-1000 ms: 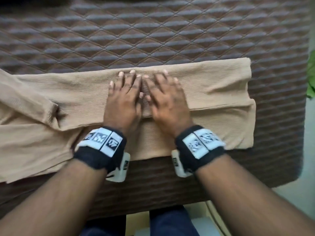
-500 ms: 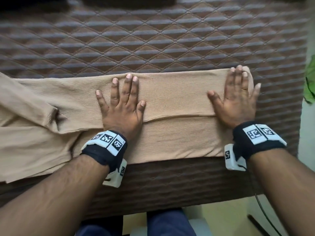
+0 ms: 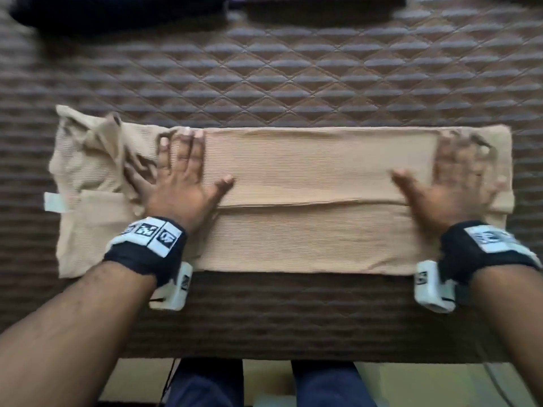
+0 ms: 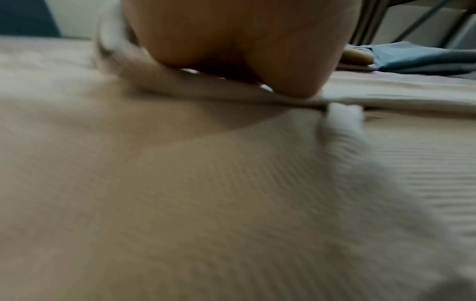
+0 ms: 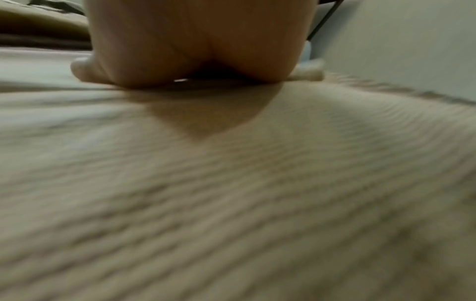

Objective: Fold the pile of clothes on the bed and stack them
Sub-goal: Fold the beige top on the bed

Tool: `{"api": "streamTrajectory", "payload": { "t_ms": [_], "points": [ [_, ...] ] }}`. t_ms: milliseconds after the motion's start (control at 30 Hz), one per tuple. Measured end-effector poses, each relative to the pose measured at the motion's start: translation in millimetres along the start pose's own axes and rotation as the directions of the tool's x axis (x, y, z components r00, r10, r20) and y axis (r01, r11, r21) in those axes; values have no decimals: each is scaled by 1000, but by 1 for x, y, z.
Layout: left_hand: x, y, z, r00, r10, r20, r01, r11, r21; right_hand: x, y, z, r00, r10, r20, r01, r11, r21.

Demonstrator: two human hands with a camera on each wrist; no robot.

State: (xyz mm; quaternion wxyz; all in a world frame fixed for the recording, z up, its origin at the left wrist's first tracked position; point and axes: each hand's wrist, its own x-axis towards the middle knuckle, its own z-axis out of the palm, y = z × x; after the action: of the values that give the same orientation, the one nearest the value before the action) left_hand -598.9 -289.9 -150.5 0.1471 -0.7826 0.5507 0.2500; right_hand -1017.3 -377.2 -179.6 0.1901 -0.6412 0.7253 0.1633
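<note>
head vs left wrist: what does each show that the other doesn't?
Head only: the whole beige garment folded into a long band on the brown quilted bedspread, both hands flat on it, left hand beside the bunched end, right hand near the other end, and a pale tag at the left edge.
Left wrist only: the heel of the left palm from behind, pressed to the cloth, blue fabric beyond it, and dark thin legs of some frame.
Both: the ribbed beige fabric and the left hand on it.

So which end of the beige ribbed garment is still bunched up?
The end by the left hand; the beige ribbed garment lies flat toward the right hand.
</note>
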Motion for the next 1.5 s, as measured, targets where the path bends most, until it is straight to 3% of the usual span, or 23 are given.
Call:
{"api": "streamTrajectory", "payload": {
  "t_ms": [100, 200, 267, 333, 400, 433, 567, 667, 833, 900, 967, 1067, 1133, 1200, 1267, 1400, 1467, 1500],
  "points": [
    [-5, -39, -17, 995, 42, -87, -33, 994, 105, -5, 2, -16, 996, 58, -61, -60, 998, -30],
    [-8, -80, -26, 958, 169, -230, -174, 985, -2, -41, -77, -25, 978, -164, -128, 164, 986, -13],
    [-8, -115, -26, 931, 228, -283, -258, 964, -71, -68, -150, -17, 864, -466, -192, 487, 869, 84],
    [-9, -148, -23, 899, 323, -295, -341, 940, -11, -99, -222, 4, 682, -695, -228, 729, 672, 132],
    [-9, -174, -17, 857, 434, -277, -423, 900, 101, -129, -283, 23, 554, -801, -226, 832, 546, 101],
    [-9, -184, -14, 834, 481, -272, -455, 877, 153, -140, -307, 29, 531, -823, -203, 846, 528, 71],
    [-8, -195, -12, 783, 565, -261, -526, 824, 209, -150, -342, 42, 551, -797, -246, 826, 562, 28],
    [-14, -181, -7, 740, 614, -275, -581, 789, 199, -152, -338, 44, 522, -796, -307, 852, 507, 135],
    [-26, -164, -5, 761, 460, -457, -499, 866, 41, -174, -307, 23, 617, -694, -372, 775, 452, 441],
    [-27, -168, -9, 704, 424, -570, -526, 851, -17, -179, -296, 24, 605, -712, -355, 780, 441, 445],
    [-27, -178, -15, 616, 477, -627, -630, 777, -27, -177, -290, 30, 571, -759, -313, 797, 419, 435],
    [-35, -196, -27, 518, 672, -530, -815, 575, -67, -170, -287, 39, 571, -782, -250, 796, 453, 402],
    [-41, -207, -33, 537, 760, -367, -832, 548, -84, -167, -287, 41, 583, -774, -246, 794, 478, 376],
    [-45, -216, -34, 604, 761, -236, -794, 601, -92, -164, -289, 41, 576, -784, -230, 804, 494, 331],
    [-47, -220, -33, 656, 731, -185, -752, 654, -82, -160, -291, 43, 561, -805, -195, 819, 504, 275],
    [-46, -219, -27, 675, 697, -241, -733, 672, -106, -156, -296, 44, 523, -841, -137, 849, 499, 176],
    [-50, -215, -26, 698, 648, -306, -715, 654, -245, -154, -298, 37, 533, -832, -153, 840, 497, 220],
    [-53, -211, -31, 737, 591, -328, -676, 632, -379, -153, -300, 32, 555, -814, -172, 820, 501, 278]
  ]
}}
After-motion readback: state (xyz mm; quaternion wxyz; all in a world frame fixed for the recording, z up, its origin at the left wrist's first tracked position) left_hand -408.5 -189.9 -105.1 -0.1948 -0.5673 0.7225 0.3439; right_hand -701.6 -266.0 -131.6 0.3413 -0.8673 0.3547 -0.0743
